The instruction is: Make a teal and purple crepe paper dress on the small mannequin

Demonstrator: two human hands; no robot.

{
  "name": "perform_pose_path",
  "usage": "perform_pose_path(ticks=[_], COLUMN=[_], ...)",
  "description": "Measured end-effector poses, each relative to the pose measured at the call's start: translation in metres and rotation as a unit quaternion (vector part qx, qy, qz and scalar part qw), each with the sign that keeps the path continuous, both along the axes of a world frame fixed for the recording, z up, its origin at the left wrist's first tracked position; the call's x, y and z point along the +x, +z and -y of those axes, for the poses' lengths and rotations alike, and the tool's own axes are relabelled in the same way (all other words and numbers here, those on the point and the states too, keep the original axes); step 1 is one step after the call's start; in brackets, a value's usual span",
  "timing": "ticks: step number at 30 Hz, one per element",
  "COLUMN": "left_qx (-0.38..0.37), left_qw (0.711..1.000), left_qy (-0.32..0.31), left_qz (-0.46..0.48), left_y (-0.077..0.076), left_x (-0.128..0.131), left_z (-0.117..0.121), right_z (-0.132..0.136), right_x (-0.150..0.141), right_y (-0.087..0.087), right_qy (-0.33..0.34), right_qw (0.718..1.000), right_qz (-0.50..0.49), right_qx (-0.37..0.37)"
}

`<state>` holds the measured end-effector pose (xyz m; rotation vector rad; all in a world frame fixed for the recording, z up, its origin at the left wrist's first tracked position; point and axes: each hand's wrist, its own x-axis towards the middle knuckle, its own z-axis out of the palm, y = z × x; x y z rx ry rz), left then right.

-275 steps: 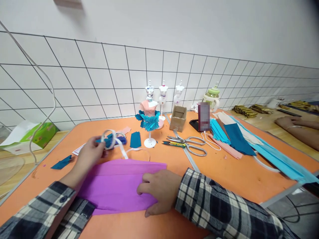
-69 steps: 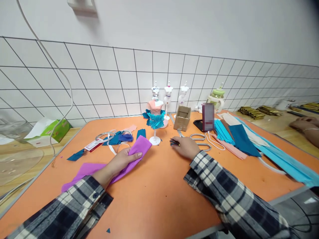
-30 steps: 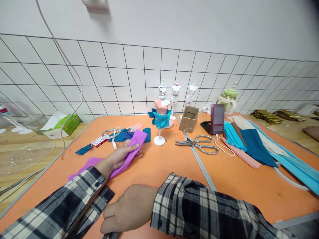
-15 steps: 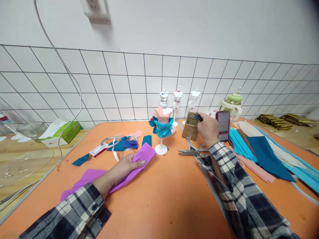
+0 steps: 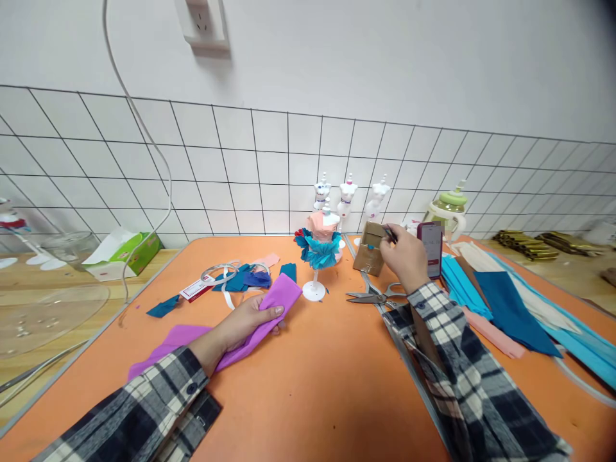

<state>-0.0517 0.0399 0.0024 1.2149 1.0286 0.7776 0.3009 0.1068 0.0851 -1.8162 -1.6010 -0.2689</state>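
Observation:
My left hand (image 5: pixel 257 327) is closed around a folded strip of purple crepe paper (image 5: pixel 283 296), whose loose end trails back under my forearm. Over a small brown cardboard box (image 5: pixel 369 250), my right hand (image 5: pixel 405 255) pinches a thin dark tool (image 5: pixel 391 235), mostly hidden by the fingers. A blue scrap (image 5: pixel 370 248) shows on the box. Between my hands stands a miniature dress form (image 5: pixel 323 231) in a peach bodice and a ruffled blue skirt. Open metal scissors (image 5: pixel 375 297) lie in front of the box, just left of my right sleeve.
Three bare white dress forms (image 5: pixel 347 194) stand behind. A phone (image 5: pixel 430 247) leans upright beside a green-lidded jug (image 5: pixel 447 208). Blue, peach and cream strips (image 5: pixel 513 308) cover the right side. Blue scraps (image 5: pixel 240 279), a ribbon roll and a tissue box (image 5: pixel 128 253) are at left.
The view has shifted slightly. A blue bit that was at my right hand's fingertips now shows against the brown box. My left hand keeps the purple paper in much the same pose.

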Motion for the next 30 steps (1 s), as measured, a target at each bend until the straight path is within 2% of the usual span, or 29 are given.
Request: perform_pose_path(ticks=[5,7,11,14,15,16,18,20,21,22,23,26,30], left_qx=[0.024,0.032,0.032,0.028,0.027,0.024,0.020,0.014,0.010,0.006,0.003,0.013,0.070], left_qw=[0.999,0.999,0.999,0.999,0.999,1.000,1.000,1.000,1.000,1.000,0.999,1.000,0.990], left_qy=[-0.009,-0.005,0.002,0.001,-0.001,-0.005,-0.009,0.000,0.008,0.014,0.017,-0.015,-0.037], left_qz=[-0.025,-0.025,-0.019,-0.018,-0.018,-0.018,-0.014,0.003,0.014,0.024,0.029,-0.004,-0.115], left_y=[-0.004,-0.004,-0.001,0.001,0.001,0.001,0.001,0.002,0.003,0.004,0.006,0.010,0.014], left_x=[-0.001,0.000,0.002,0.002,0.002,0.002,0.001,0.000,0.000,0.000,0.000,0.004,0.017], left_z=[0.000,0.001,0.004,0.004,0.004,0.004,0.003,0.004,0.004,0.005,0.006,0.012,0.021], right_z=[0.005,0.004,0.013,0.037,0.048,0.060,0.086,0.108,0.116,0.123,0.127,0.134,0.139], right_x=[-0.005,-0.002,0.000,-0.017,-0.028,-0.040,-0.069,-0.095,-0.106,-0.114,-0.120,-0.123,-0.115], right_y=[-0.015,-0.020,-0.018,-0.019,-0.022,-0.026,-0.037,-0.048,-0.052,-0.055,-0.057,-0.062,-0.067], right_qy=[0.135,0.160,0.147,0.175,0.212,0.254,0.308,0.335,0.338,0.347,0.358,0.381,0.394], right_qw=[0.981,0.975,0.978,0.953,0.934,0.913,0.863,0.771,0.716,0.671,0.649,0.625,0.611], right_qz=[-0.068,-0.073,-0.136,-0.248,-0.286,-0.312,-0.341,-0.371,-0.412,-0.451,-0.478,-0.497,-0.435], right_qx=[-0.123,-0.138,-0.055,-0.016,-0.022,-0.062,-0.209,-0.395,-0.451,-0.475,-0.472,-0.466,-0.532])
